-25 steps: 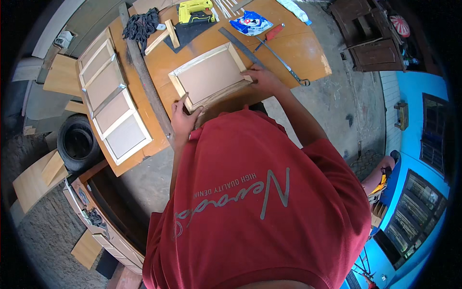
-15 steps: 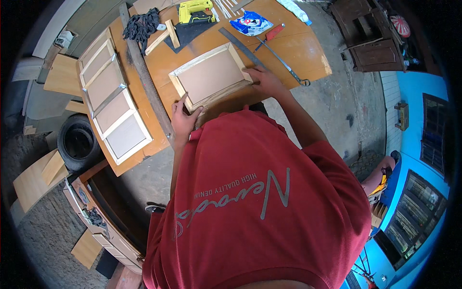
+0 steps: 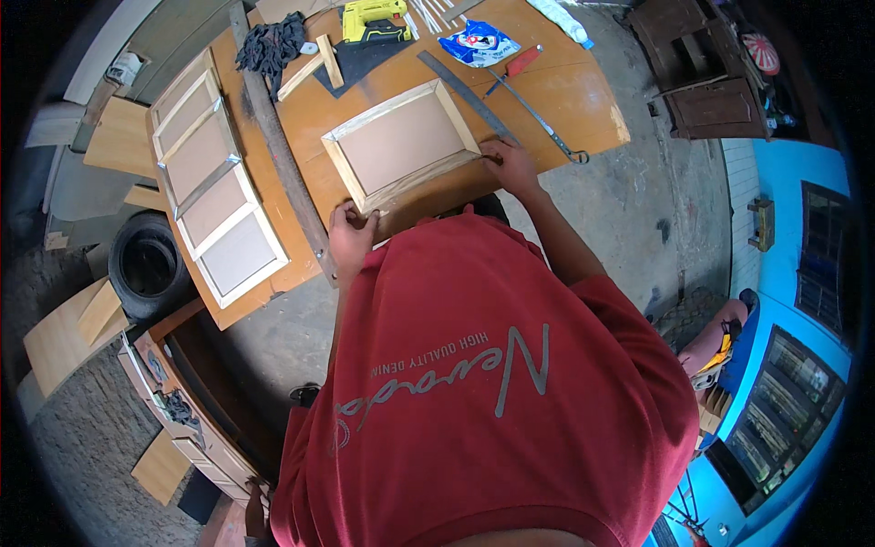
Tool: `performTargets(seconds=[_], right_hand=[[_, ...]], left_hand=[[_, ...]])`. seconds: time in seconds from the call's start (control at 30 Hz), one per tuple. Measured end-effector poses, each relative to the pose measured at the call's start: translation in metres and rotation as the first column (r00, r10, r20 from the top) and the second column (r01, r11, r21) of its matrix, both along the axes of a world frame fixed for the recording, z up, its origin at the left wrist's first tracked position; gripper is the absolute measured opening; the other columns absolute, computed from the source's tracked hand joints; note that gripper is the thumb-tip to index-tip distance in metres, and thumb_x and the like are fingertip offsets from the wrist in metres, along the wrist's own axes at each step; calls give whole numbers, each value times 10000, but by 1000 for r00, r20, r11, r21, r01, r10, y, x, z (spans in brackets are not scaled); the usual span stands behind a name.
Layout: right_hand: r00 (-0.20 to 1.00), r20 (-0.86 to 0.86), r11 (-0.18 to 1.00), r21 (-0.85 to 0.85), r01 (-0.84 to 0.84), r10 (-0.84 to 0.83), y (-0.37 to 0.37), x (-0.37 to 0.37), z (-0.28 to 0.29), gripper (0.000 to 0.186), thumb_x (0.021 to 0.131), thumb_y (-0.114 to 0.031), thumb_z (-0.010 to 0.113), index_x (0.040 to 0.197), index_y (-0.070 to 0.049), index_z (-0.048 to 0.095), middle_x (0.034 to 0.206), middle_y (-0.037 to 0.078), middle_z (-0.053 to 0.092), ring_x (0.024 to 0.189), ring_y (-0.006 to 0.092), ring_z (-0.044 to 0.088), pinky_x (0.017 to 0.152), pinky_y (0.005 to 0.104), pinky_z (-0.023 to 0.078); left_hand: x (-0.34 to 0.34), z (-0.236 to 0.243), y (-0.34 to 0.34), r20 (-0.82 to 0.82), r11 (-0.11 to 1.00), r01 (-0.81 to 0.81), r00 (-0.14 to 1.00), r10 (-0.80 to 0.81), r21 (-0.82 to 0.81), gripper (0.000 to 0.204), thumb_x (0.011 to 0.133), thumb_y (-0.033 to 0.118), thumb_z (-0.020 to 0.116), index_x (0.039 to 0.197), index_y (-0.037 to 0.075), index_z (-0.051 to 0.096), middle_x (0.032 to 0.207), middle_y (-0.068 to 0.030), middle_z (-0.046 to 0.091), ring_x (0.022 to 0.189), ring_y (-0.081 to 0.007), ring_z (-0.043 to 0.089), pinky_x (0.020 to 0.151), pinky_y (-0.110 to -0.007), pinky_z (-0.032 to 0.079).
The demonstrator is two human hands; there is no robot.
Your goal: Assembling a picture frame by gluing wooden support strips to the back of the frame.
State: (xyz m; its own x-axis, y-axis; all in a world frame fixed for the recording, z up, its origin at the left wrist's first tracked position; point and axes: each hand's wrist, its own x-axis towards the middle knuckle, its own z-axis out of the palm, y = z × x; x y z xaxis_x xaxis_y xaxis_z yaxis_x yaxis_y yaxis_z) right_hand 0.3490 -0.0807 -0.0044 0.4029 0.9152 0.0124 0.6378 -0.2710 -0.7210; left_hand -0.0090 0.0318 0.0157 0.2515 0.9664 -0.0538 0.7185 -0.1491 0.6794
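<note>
A small rectangular wooden frame [image 3: 407, 189] with a pale brown backing panel lies on the orange-brown wooden table [image 3: 583, 109] in front of me. At its near left corner, my left hand [image 3: 351, 239] is closed, thumb and fingers bent against the wood. My right hand [image 3: 513, 168] pinches the near right corner with its fingertips. The undersides of both grips are hidden. Close beyond the right hand lies a flat metal ruler [image 3: 460, 89], along the frame's right side.
Left of a long wooden bar [image 3: 284, 159] lie joined panelled frames [image 3: 210, 173]. A yellow staple gun [image 3: 375, 20], dark cloth [image 3: 271, 44], wood strips [image 3: 313, 68], blue-white packet [image 3: 478, 44], red-handled tool [image 3: 523, 60] and thin metal rod [image 3: 538, 118] lie farther back. A tyre [image 3: 149, 264] stands left.
Both hands have shifted slightly at the near corners, the right one a little toward me and to the right. The frame is almost where it was. Something like a limb now shows at lower left.
</note>
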Motion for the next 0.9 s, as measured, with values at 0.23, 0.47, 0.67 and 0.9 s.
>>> performTargets(seconds=[0.23,0.47,0.67,0.9], right_hand=[[997,-70,999,29,21,-19,-1,1,-1,275,834,-121,765,1103,-62,768,1089,143,724,1019,366,698,889,441,569],[997,-67,1000,-1,30,-30,2,0,2,253,844,-126,772,1086,-53,770,1093,147,723,946,365,722,818,428,590],[1000,-23,999,-35,18,-19,1,2,4,249,845,-153,793,1078,-66,772,1093,138,723,1011,358,705,862,432,573],[1000,-12,1000,16,-10,11,1,4,2,275,840,-183,808,1088,-69,771,1095,144,725,1027,361,698,876,434,567]], left_hand=[[0,-2,1,88,996,-75,993,79,-54,386,768,193,899,1057,4,728,845,-86,698,735,-213,665,696,-355,556],[-3,1,-4,110,988,-103,987,116,-114,309,830,182,872,1044,-10,758,764,-66,715,659,-144,646,634,-313,535],[-1,5,-6,162,983,-101,979,126,-154,280,859,161,849,1046,-26,758,753,-51,707,655,-113,625,619,-291,519],[-4,-4,-5,155,988,-98,981,116,-116,307,866,196,856,1053,-28,761,765,-42,714,664,-101,617,626,-286,517]])
